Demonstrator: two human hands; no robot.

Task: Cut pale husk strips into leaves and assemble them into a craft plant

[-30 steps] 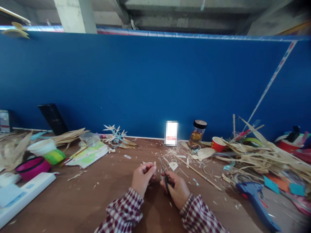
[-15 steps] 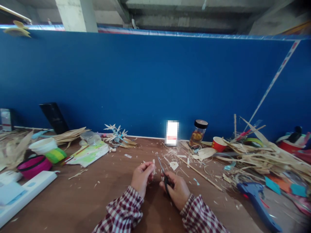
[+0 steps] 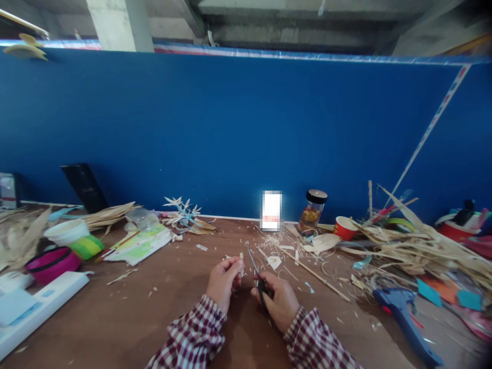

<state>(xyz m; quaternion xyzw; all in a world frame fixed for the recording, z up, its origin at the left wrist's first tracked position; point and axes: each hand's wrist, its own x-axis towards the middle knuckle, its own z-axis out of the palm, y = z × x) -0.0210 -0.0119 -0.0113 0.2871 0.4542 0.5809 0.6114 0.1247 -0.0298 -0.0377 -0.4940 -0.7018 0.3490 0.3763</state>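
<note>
My left hand (image 3: 224,279) pinches a small pale strip (image 3: 241,257), perhaps dried husk, between thumb and fingers; only its tip shows clearly. In my right hand (image 3: 280,300) are scissors (image 3: 262,289) with dark handles, my fingers around them. Their thin blades (image 3: 252,259) point up and away, just right of the strip and apart from it. Pale clippings (image 3: 273,239) lie scattered on the brown table (image 3: 154,318) beyond my hands, along with a larger cut scrap (image 3: 274,262).
A blue glue gun (image 3: 403,318) and a heap of dried husks (image 3: 423,246) lie at the right. A lidded jar (image 3: 311,212) and red paper cup (image 3: 345,229) stand behind. To the left are a white power strip (image 3: 49,302), a magenta container (image 3: 52,265) and a husk flower piece (image 3: 184,212).
The whole view has shifted very slightly. Both hands keep nearly the same pose, with the strip and scissors still held.
</note>
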